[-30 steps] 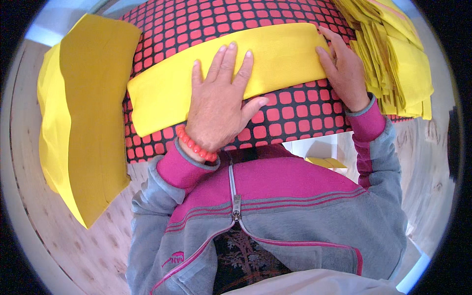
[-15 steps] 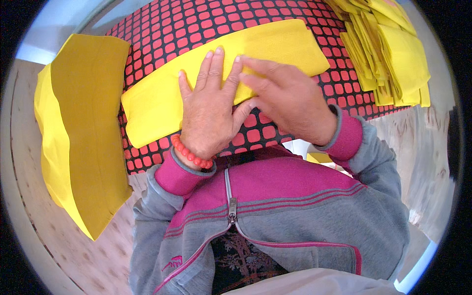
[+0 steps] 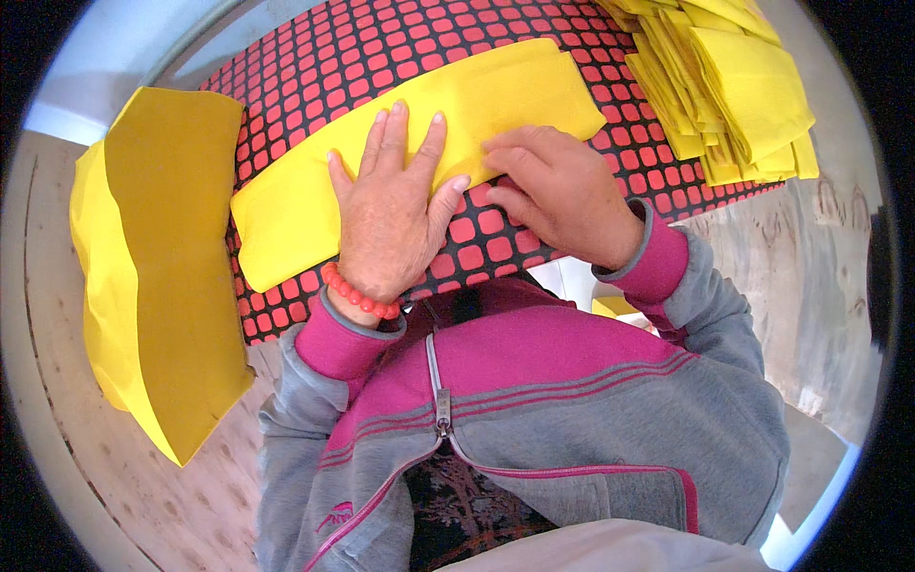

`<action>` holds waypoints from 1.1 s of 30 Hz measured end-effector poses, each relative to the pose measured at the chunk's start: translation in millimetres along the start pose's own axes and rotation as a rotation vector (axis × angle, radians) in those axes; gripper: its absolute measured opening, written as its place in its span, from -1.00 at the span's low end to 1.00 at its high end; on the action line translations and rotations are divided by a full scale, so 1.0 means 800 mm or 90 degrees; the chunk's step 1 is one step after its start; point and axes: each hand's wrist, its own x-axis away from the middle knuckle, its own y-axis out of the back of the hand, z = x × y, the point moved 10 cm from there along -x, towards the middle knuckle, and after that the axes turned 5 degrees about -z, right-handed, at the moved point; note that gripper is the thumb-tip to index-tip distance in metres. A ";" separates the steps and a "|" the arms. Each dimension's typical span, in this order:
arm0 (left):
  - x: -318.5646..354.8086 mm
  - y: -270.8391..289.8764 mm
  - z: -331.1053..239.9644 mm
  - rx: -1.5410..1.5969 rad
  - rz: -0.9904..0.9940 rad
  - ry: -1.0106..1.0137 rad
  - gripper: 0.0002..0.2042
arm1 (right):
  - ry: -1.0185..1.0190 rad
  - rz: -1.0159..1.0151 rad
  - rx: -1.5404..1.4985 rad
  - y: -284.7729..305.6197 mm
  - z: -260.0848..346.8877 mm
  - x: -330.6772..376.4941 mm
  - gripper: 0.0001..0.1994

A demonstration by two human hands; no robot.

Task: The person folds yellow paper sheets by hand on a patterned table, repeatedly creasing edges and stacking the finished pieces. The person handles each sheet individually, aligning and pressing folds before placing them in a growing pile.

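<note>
A folded strip of yellow fabric lies slantwise across a cloth patterned in red and black. My left hand, with a red bead bracelet at its wrist, rests flat on the strip with fingers spread. Beside it my right hand is loosely bent over the strip's near edge. Its fingertips touch the yellow surface, while the thumb stands apart over the red pattern. Nothing is visible between thumb and fingers.
At the left a large yellow fabric piece hangs over the edge of the patterned surface. Several folded yellow pieces are heaped at the far right corner. A pale, wood-like surface shows below at the left.
My right hand has drawn away from my left fingertips, toward the strip's near edge. My left hand stays flat on the fabric. The whole view has shifted slightly.
</note>
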 end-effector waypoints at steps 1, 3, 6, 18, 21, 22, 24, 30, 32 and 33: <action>0.000 0.000 0.001 0.001 0.002 0.007 -0.42 | -0.021 -0.011 0.011 0.003 -0.007 0.000 -0.68; 0.000 0.001 0.000 -0.007 -0.004 0.006 -0.43 | -0.007 -0.070 0.119 0.019 -0.010 0.000 -0.69; 0.001 0.003 -0.001 -0.006 -0.015 0.006 -0.44 | 0.005 -0.112 0.193 0.038 -0.011 0.004 -0.70; 0.003 0.002 0.003 -0.005 -0.034 0.003 -0.44 | 0.033 -0.083 0.067 0.004 0.023 -0.007 -0.70; 0.003 -0.001 0.002 0.002 -0.031 0.005 -0.44 | 0.026 -0.054 0.083 -0.001 0.027 -0.002 -0.74; 0.003 0.002 -0.001 0.004 -0.047 -0.005 -0.44 | 0.002 -0.041 0.082 0.000 0.023 -0.001 -0.75; 0.002 -0.001 -0.002 -0.014 -0.033 -0.006 -0.45 | -0.034 0.013 0.081 -0.002 0.016 0.002 -0.76; 0.002 0.000 0.000 -0.011 -0.047 -0.007 -0.50 | -0.015 -0.123 0.170 0.036 -0.003 0.003 -0.70; 0.004 -0.001 0.003 -0.002 -0.045 0.001 -0.51 | -0.030 -0.113 0.219 0.041 -0.013 0.013 -0.69; 0.003 -0.002 0.005 0.006 -0.048 0.005 -0.51 | -0.054 -0.119 0.204 0.048 -0.017 0.023 -0.72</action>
